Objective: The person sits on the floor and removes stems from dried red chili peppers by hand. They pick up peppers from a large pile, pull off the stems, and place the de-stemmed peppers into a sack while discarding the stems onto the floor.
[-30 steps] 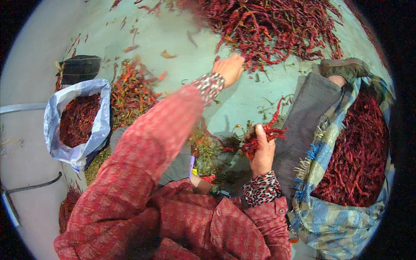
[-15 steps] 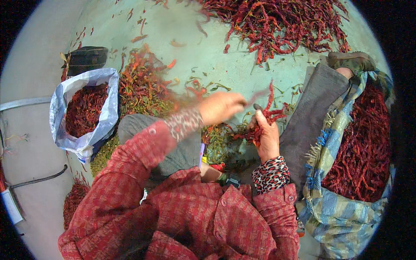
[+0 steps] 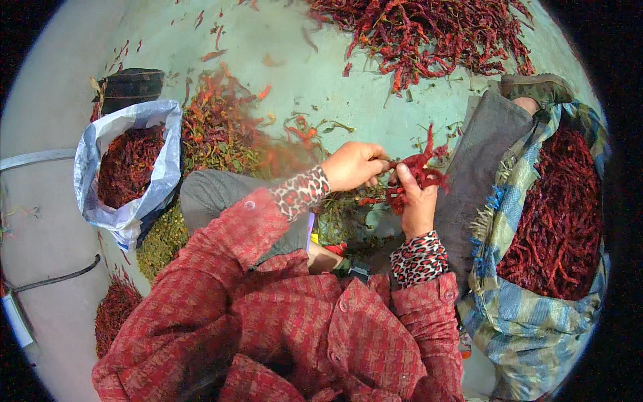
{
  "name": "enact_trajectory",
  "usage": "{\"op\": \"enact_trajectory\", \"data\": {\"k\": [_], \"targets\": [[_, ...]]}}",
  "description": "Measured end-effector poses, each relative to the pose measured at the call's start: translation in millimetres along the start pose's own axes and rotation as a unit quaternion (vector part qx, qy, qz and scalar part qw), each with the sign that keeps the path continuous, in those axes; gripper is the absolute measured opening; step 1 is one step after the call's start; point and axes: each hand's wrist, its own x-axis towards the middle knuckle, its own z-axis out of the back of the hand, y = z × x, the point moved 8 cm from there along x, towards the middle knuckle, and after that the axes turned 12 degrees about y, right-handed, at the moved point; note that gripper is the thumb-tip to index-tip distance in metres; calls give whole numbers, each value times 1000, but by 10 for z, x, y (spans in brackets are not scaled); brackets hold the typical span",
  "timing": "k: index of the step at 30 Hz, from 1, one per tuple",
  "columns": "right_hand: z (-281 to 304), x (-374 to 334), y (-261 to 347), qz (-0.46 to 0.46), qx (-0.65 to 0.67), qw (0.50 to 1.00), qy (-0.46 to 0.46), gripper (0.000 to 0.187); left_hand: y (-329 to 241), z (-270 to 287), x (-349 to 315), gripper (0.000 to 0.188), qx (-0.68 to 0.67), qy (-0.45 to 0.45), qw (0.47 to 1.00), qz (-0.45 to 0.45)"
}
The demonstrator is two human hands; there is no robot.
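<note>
A small bunch of dried red chillies (image 3: 425, 167) is gripped in my right hand (image 3: 418, 204), its thumb lying along the near side. The pods stick out beyond the fingers, away from me. My left hand (image 3: 355, 165) is closed in a pinch right at the bunch's left side, beside the right thumb. What sits between its fingertips is too small and hidden to make out. Below both hands, between my legs, lies a heap of greenish stems and bits (image 3: 341, 214) with some red pieces in it.
A white-blue sack (image 3: 86, 167) holding dark red chillies stands at the left. On the right, a checked cloth sack (image 3: 529, 342) bulges with dried chillies. A big chilli pile (image 3: 429, 40) spreads at the far side. Mixed red and green scraps (image 3: 224, 127) lie beyond my left knee.
My left hand, blurred and holding a chilli before, has come to the bunch and pinches at its left side. The right hand has shifted slightly, still gripping the chillies.
</note>
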Motion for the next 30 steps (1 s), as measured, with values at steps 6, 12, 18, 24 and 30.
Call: {"op": "enact_trajectory", "data": {"k": [6,12,18,24,30], "targets": [[365,21,42,14,150,983,-106,19,-618,-237,72,18,199,-37,964,-172],[167,-37,254,25,40,999,-9,21,-145,645,583,25,219,-146,965,-12],[243,97,-77,-19,180,982,-53,18,-422,963,1192,34,515,-211,828,71],[328,89,-62,-25,200,974,-103,13,-30,653,1130,24,523,-147,834,95],[260,108,-195,-47,216,971,-94,17,46,881,332,22,236,-109,964,48]]}}
